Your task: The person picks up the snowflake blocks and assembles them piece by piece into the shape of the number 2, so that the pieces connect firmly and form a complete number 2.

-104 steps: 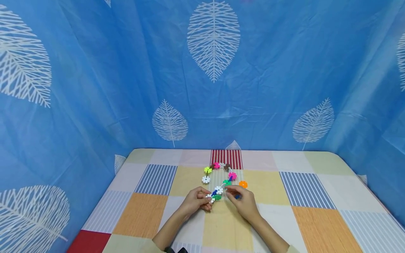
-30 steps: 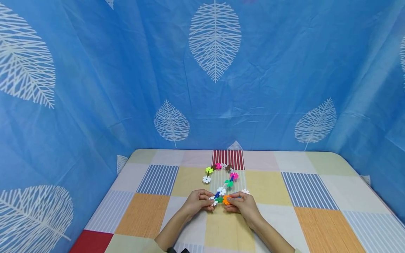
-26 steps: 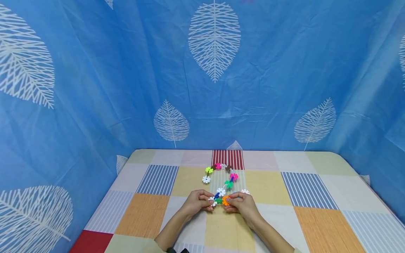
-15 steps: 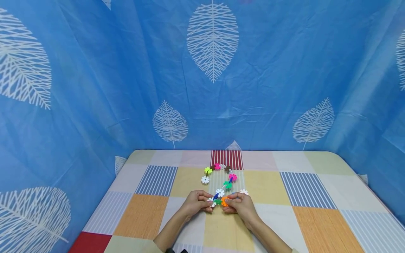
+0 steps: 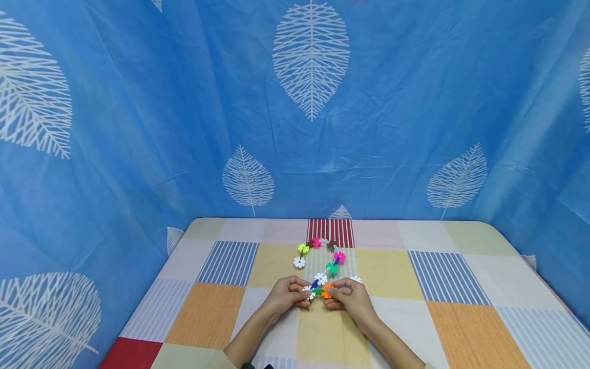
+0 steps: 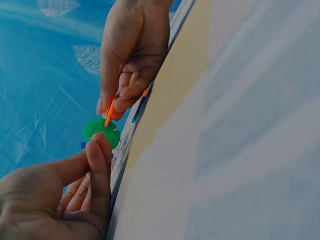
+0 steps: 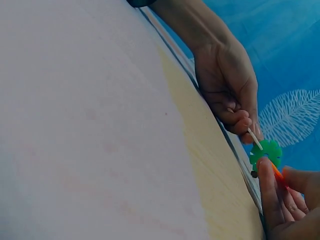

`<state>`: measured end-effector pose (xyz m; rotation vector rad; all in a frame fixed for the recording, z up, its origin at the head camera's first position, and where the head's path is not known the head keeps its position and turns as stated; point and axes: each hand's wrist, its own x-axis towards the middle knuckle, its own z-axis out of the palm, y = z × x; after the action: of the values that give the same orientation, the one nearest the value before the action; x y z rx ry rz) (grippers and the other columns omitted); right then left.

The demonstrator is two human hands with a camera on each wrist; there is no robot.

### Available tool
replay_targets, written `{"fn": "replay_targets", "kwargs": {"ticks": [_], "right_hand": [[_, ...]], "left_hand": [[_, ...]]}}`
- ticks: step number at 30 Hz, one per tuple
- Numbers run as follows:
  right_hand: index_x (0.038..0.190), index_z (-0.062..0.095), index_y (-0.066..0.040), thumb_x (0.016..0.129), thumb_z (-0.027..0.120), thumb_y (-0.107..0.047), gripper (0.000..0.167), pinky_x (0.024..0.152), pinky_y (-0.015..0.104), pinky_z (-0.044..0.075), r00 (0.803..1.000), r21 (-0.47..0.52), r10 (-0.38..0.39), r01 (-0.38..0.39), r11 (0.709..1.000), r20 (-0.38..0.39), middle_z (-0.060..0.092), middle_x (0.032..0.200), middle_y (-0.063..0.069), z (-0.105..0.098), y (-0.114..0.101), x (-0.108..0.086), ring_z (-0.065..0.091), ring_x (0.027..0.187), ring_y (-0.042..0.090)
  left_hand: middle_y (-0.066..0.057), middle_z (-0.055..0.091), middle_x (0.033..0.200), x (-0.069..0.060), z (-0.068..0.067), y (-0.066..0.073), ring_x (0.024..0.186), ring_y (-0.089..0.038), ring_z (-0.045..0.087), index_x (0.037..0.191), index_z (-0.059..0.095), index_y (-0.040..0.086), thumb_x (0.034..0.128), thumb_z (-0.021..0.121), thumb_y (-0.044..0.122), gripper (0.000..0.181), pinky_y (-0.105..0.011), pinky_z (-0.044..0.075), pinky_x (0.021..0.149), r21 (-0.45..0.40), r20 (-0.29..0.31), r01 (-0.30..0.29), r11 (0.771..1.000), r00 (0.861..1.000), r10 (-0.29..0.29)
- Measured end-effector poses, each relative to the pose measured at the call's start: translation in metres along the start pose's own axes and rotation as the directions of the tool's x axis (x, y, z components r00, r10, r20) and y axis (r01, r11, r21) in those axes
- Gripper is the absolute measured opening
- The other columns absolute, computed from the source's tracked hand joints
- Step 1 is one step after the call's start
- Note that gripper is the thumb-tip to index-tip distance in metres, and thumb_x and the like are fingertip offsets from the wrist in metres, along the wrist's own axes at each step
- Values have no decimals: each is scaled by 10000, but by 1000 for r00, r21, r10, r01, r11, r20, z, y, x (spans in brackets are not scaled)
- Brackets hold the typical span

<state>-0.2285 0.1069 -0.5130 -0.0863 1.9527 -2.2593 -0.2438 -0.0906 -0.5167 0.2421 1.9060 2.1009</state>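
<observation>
My left hand (image 5: 288,293) pinches a white flower-shaped interlocking disc (image 5: 309,292) between thumb and fingers. Joined to that disc is a green one (image 5: 317,291), the near end of a curved chain. My right hand (image 5: 352,300) pinches an orange disc (image 5: 327,291) at the green disc's right side. In the left wrist view the orange disc (image 6: 109,114) stands edge-on against the rim of the green disc (image 6: 95,129). How deep it sits in a slot I cannot tell. Fingertips cover parts of the discs.
Beyond the hands the chain curves on through white, green, pink (image 5: 339,257), brown and yellow discs (image 5: 303,248) to a white end disc (image 5: 299,262). Another white disc (image 5: 356,279) shows partly behind the right hand. A patchwork cloth (image 5: 221,312) covers the table; blue curtains surround it.
Earlier an orange disc lay beyond my right hand, which was by the chain. Now that hand holds an orange disc against the green one. Over the last second both hands barely move.
</observation>
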Motion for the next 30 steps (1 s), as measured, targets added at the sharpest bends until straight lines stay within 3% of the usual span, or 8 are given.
{"fn": "replay_targets", "kwargs": {"ticks": [3, 5, 8, 12, 17, 24, 27, 30], "right_hand": [[1011, 568, 147, 852, 629, -7, 229, 577, 351, 557, 996, -118, -82, 77, 990, -36, 658, 740, 203, -7, 0, 4, 652, 592, 246], [980, 630, 92, 828, 668, -35, 201, 515, 316, 543, 981, -261, -179, 152, 953, -80, 656, 702, 146, -14, -1, 7, 624, 538, 211], [946, 695, 3, 773, 728, -54, 185, 472, 237, 493, 940, -502, -322, 226, 835, -112, 629, 654, 24, -28, 0, 12, 560, 515, 120], [952, 718, -35, 715, 781, -85, 250, 466, 187, 401, 908, -691, -418, 281, 666, -35, 542, 631, -75, -43, 2, 16, 451, 535, 45], [910, 731, -54, 702, 796, -129, 230, 474, 192, 354, 902, -748, -428, 327, 577, 64, 448, 635, -66, -48, 5, 17, 383, 557, 43], [818, 702, -97, 663, 820, -96, 195, 482, 188, 362, 879, -736, -473, 361, 574, 62, 461, 643, -58, -48, 8, 16, 388, 560, 38], [793, 677, -114, 666, 817, -88, 192, 491, 186, 384, 880, -697, -473, 364, 617, 41, 488, 657, -56, -49, 9, 16, 414, 565, 44], [783, 668, -113, 709, 793, -126, 145, 500, 188, 417, 907, -629, -420, 335, 701, 15, 548, 663, -45, -50, 7, 15, 467, 570, 64]], "left_hand": [[-78, 634, 709, 0, -1, 0, 587, -131, 633, 1050, 540, -135, 838, 605, -78, 230, -288, 556, 619, -16, -9, -6, 1000, 1000, 6], [-87, 638, 722, 0, -1, 0, 593, -136, 637, 1059, 542, -129, 839, 608, -71, 237, -295, 557, 625, -16, -15, -5, 1000, 1000, 5], [-99, 641, 731, -1, -2, 0, 600, -144, 642, 1066, 541, -125, 844, 607, -60, 240, -300, 557, 628, -8, -14, -5, 1000, 1000, 5], [-103, 639, 729, 0, -2, 0, 598, -144, 642, 1073, 536, -126, 851, 601, -56, 242, -295, 556, 620, 6, -12, -2, 1000, 1000, 3], [-100, 633, 731, 1, -2, 0, 601, -144, 641, 1070, 538, -121, 856, 598, -48, 234, -296, 556, 619, 28, -2, -7, 1000, 1000, 7], [-86, 618, 715, 1, -2, 0, 602, -145, 640, 1067, 538, -118, 856, 597, -48, 230, -299, 557, 617, 35, 3, -6, 999, 1000, 6], [-90, 629, 722, 2, -2, -1, 598, -140, 640, 1062, 543, -112, 855, 600, -47, 225, -299, 557, 614, 48, 0, -8, 999, 1000, 8], [-87, 636, 720, 1, -1, 0, 594, -134, 639, 1055, 549, -105, 853, 605, -43, 219, -296, 556, 612, 57, -6, -11, 998, 1000, 12]]}}
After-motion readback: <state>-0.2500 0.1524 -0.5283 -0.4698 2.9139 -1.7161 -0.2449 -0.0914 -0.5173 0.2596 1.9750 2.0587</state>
